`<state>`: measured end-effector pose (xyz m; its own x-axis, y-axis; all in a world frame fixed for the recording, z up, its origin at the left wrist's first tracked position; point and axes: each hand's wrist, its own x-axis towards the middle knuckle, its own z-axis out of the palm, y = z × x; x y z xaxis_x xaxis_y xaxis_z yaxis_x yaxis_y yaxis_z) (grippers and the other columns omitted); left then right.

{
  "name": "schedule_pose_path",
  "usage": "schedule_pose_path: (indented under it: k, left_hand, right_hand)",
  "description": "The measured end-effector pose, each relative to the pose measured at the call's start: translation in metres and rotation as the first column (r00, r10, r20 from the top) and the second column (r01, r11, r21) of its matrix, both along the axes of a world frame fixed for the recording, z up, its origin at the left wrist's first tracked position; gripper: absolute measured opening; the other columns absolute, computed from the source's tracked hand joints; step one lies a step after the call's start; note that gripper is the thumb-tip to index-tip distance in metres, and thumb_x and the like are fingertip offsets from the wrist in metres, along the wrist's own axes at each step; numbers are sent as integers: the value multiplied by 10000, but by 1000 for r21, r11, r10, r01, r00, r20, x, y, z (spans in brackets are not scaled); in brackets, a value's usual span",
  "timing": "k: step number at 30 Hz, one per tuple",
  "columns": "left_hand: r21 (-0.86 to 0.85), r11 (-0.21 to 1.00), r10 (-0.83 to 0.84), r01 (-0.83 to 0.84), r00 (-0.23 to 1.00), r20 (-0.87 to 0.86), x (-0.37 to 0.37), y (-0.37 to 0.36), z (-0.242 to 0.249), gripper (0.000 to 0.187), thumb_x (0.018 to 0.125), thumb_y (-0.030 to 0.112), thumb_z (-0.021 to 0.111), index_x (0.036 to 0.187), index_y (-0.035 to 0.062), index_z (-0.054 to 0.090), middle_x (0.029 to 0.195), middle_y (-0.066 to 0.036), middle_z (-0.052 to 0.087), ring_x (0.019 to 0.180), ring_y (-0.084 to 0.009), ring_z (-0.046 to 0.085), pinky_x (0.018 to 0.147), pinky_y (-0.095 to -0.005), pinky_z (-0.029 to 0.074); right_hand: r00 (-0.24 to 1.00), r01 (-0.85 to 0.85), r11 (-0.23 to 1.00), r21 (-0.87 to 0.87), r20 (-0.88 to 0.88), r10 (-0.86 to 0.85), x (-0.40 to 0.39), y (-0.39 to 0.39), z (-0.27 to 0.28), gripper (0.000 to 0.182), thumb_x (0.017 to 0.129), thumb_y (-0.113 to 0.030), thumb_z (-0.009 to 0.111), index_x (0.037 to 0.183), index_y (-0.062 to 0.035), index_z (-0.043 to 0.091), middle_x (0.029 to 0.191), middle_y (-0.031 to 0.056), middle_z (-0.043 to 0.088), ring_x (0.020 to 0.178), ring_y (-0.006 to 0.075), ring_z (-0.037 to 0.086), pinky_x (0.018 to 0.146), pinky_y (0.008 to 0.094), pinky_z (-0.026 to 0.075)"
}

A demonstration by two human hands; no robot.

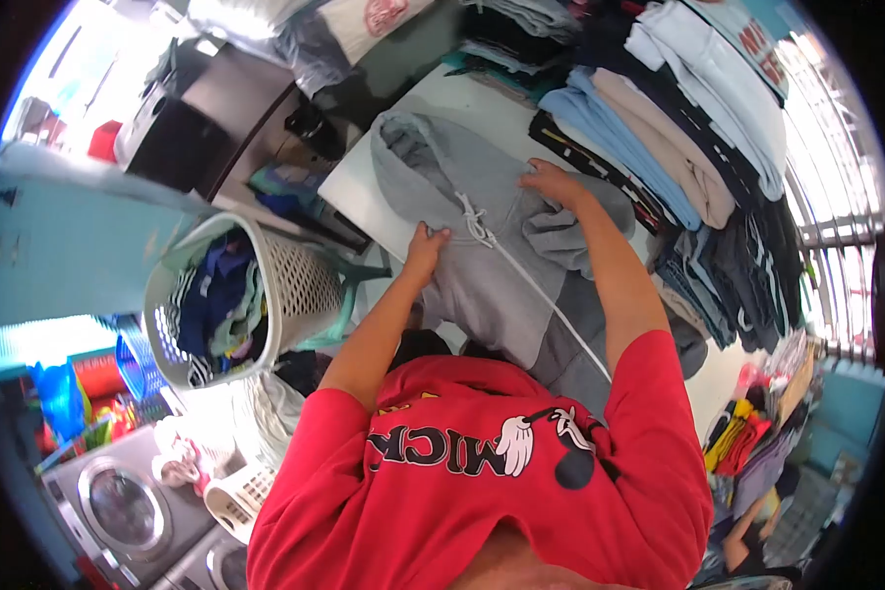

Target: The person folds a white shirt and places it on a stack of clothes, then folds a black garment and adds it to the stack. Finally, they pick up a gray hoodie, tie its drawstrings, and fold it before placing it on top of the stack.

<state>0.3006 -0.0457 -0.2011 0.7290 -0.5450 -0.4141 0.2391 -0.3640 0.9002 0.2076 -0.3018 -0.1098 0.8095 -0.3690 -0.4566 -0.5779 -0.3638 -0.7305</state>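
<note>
Grey hoodie [482,265]: spread on the white surface [364,192] before me, hood away from me, white drawstring trailing toward me. My left hand [425,248] lies flat on its chest, grip open. My right hand [553,182] presses a sleeve fold, grip open. Folded clothes stacks [659,128]: crowding the surface's right side, just beside the hoodie. Laundry basket [300,285]: left, full of garments. Washing machine [118,506]: lower left.

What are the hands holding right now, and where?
Both rest on the grey hoodie: left hand by the zip and drawstring, right hand on the folded sleeve. Neither lifts it.
</note>
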Motion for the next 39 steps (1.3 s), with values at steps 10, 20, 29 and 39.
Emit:
schedule_pose_path:
  k: [10,20,29,39]
  left_hand:
    - [-98,888,-292,450,715,635,120,-51,271,469,770,352,585,985,-55,500,903,-162,549,845,-198,510,750,-303,390]
    - [382,369,-744,847,23,667,132,-75,361,467,750,308,636,1067,-15,522,1020,-87,564,889,-140,518,806,-231,373]
    - [109,500,-205,859,-5,979,84,-54,522,286,826,279,517,909,12,578,879,-85,580,817,-174,535,730,-289,415]
    - [212,632,59,745,-319,946,30,-62,593,332,808,303,557,970,15,532,869,-91,556,812,-179,519,759,-307,423]
  right_hand:
    - [860,465,840,-280,369,-352,-55,28,223,607,757,-385,599,1190,10,442,1263,132,403,1162,214,362,975,295,255]
    - [777,611,600,-516,537,-330,-135,104,352,389,793,-277,582,1120,-81,504,980,-2,563,914,95,510,834,239,367]
    - [752,659,379,-649,578,-317,-253,131,434,429,799,-370,540,1139,-115,483,969,19,567,883,107,521,859,241,339]
    - [778,559,-192,-807,590,-214,-282,229,483,365,807,-263,517,1085,-28,515,1021,78,552,953,165,498,843,297,373]
